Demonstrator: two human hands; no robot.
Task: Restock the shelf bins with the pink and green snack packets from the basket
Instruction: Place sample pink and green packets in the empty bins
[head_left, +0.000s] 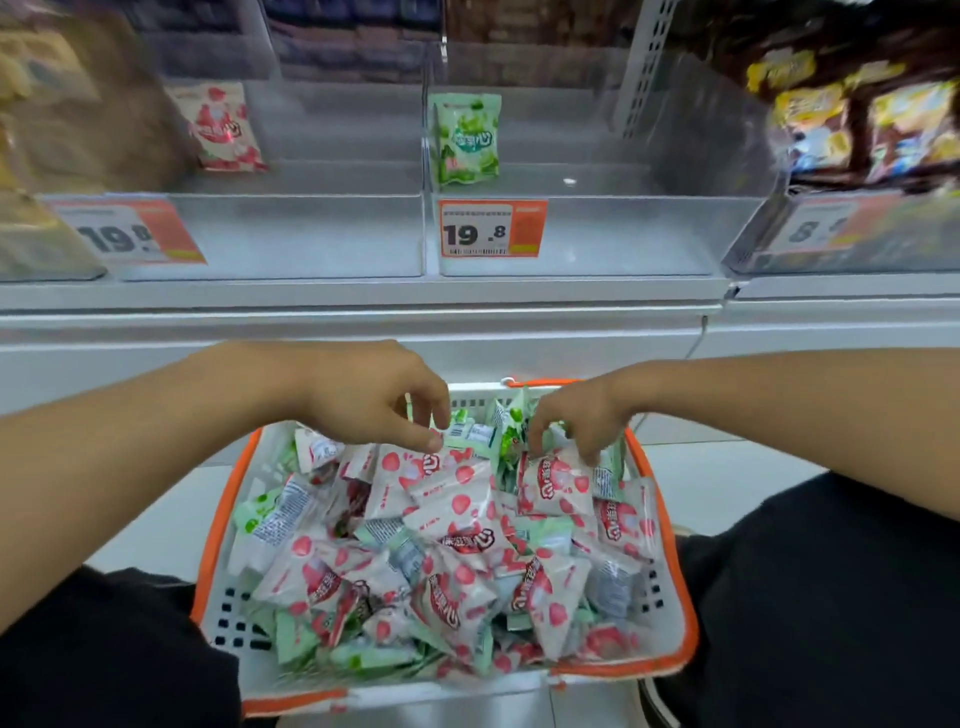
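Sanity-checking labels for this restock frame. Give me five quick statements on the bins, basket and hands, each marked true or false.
1. The basket holds both pink and green packets. True.
2. The left bin is full of pink packets. False: only one pink sample packet stands at its back.
3. A green sample packet stands at the back of the right bin. True.
4. Both hands are up at the bins. False: the left hand and right hand are down over the basket's far end.
5. The price tag on the right bin reads 19.8. True.
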